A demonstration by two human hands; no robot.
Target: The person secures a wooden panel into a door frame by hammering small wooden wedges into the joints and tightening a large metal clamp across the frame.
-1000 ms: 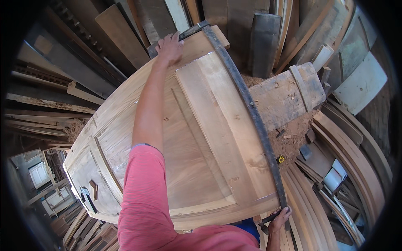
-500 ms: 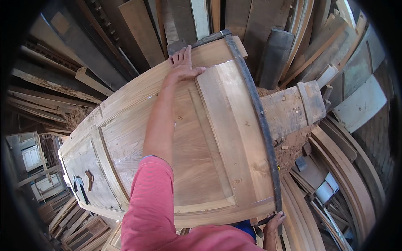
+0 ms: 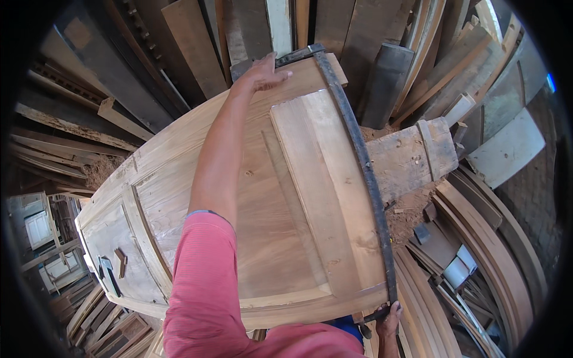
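Note:
A pale wooden panel door (image 3: 280,232) lies flat in front of me. A long dark metal bar clamp (image 3: 366,162) runs across its right end, from the far edge to the near edge. My left hand (image 3: 262,76) reaches over the door to the far edge, thumb spread and fingers stretched out beside the clamp's far jaw (image 3: 300,55). Down at the near right corner, my right hand (image 3: 389,318) is closed around the clamp's near end, by its screw handle. Part of that grip is hidden.
A small brown angled piece (image 3: 121,263) and a dark blade-like tool (image 3: 110,278) lie on the door's left end. Boards (image 3: 194,48) lean upright along the far side. A worn plank (image 3: 406,158) juts out at right, over sawdust. Stacked curved timbers (image 3: 489,250) stand at the right.
My left hand has shifted slightly farther out over the far edge, its thumb lifting away from the door's panel. My right hand stays at the clamp's near end. The whole view has shifted slightly.

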